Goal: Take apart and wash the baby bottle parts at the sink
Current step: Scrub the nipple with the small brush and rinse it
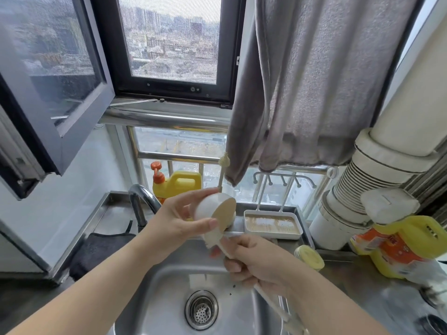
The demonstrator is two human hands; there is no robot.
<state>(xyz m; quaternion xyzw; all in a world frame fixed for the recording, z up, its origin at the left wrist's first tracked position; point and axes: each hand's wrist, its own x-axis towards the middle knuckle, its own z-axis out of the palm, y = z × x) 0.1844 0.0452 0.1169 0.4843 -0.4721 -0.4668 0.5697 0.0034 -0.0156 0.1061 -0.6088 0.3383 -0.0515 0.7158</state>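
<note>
My left hand [180, 220] grips a white, dome-shaped bottle cap [210, 209] above the sink, its open tan inside turned to the right. My right hand [254, 264] holds the long white handle of a bottle brush [215, 239], whose head touches the cap's lower rim. The handle runs down past my right wrist toward the lower right. Below both hands lies the steel sink [169, 274] with its drain strainer [201, 309]. A yellow ring-shaped bottle part [309, 257] lies on the counter to the right of the sink.
The tap [142, 201] curves up behind my left hand. A yellow detergent jug [179, 183] and a thin nipple brush [222, 170] stand at the back. A white drying rack tray [273, 226] sits behind the sink, a yellow-orange bag [396, 247] on the right counter, a dark cloth [101, 247] left.
</note>
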